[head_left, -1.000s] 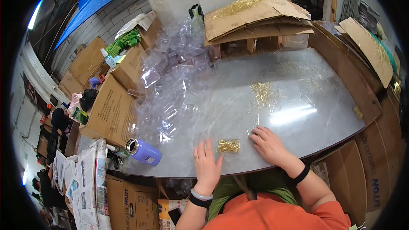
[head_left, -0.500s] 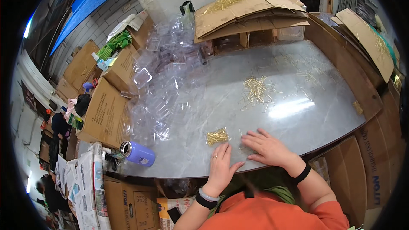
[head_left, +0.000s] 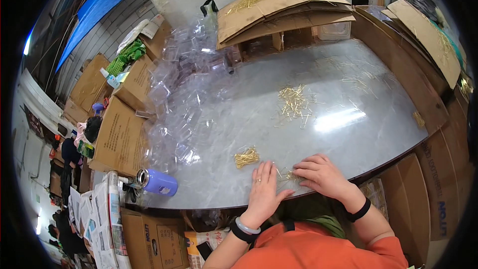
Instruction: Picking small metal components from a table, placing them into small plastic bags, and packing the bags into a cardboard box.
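Observation:
My left hand (head_left: 263, 190) lies flat near the table's front edge, fingers stretched out and thumb apart, holding nothing that I can see. My right hand (head_left: 322, 177) rests on the tabletop beside it, fingers extended and slightly bent. A few gold wire hooks (head_left: 285, 174) lie between the two hands, by the right fingertips; some may be hidden under them. Just beyond my left fingertips sits a compact bundle of gold wire hooks (head_left: 247, 157). Farther off, a larger loose heap of gold hooks (head_left: 295, 100) is spread on the grey table (head_left: 224, 189).
Clear plastic boxes (head_left: 184, 104) are piled along the table's left side. A purple bottle (head_left: 160, 183) lies at the front left. Cardboard sheets (head_left: 284, 12) cover compartments at the back. Cardboard boxes (head_left: 119, 137) stand left, and a brown board (head_left: 398, 69) edges the right.
The whole view has shifted slightly. Gold hooks now show between my hands, at the right fingertips. My right fingers have drawn closer together, and my left hand has moved slightly right of the bundle.

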`<action>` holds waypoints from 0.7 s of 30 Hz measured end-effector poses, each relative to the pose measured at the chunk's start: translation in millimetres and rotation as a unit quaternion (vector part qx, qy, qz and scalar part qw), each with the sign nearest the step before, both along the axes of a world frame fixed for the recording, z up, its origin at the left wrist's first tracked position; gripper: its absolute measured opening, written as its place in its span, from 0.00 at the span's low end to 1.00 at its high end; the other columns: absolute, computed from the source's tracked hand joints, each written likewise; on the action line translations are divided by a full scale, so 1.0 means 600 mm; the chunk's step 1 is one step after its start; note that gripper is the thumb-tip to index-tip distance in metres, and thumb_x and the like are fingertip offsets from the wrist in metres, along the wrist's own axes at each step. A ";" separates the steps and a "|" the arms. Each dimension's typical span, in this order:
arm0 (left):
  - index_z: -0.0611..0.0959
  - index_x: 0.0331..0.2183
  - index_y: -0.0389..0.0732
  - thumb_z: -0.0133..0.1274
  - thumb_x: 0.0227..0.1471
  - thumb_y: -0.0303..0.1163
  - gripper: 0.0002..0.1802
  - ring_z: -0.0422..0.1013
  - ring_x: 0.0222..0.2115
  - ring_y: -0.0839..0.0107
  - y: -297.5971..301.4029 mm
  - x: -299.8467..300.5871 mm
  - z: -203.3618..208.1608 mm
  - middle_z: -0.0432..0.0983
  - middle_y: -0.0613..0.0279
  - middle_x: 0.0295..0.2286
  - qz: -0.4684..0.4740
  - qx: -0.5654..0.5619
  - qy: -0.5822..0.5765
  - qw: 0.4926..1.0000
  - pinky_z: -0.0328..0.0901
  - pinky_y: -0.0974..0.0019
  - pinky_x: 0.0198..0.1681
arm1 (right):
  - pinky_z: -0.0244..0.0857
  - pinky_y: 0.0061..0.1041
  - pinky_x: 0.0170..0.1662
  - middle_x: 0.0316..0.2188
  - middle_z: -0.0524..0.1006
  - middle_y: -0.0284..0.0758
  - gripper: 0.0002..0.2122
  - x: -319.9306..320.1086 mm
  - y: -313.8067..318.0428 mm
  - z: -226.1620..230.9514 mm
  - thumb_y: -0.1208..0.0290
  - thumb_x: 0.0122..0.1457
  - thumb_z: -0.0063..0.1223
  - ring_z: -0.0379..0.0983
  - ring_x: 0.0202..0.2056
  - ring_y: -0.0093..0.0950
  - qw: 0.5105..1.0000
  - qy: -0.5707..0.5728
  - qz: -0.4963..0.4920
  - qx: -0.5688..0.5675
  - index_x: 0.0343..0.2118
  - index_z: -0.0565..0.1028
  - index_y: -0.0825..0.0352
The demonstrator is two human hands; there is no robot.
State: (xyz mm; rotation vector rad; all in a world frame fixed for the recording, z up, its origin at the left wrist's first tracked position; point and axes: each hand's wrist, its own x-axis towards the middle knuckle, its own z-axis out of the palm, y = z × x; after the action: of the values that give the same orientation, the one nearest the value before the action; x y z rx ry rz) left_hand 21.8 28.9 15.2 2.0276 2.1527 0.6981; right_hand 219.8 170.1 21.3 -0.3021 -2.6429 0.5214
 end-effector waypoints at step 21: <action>0.66 0.58 0.33 0.55 0.54 0.21 0.30 0.59 0.60 0.41 0.052 0.005 -0.047 0.64 0.41 0.56 -0.153 0.057 -0.166 0.973 0.55 0.47 0.65 | 0.58 0.43 0.63 0.56 0.71 0.46 0.36 -0.010 -0.013 -0.002 0.72 0.51 0.66 0.64 0.59 0.47 0.994 0.038 -0.010 -0.100 0.64 0.62 0.67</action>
State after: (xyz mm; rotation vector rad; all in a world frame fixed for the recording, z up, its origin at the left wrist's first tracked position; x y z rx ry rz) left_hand 24.6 60.2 -13.1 2.0550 1.6091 1.0424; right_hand 213.5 162.5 19.8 -0.3623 -2.5157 0.7769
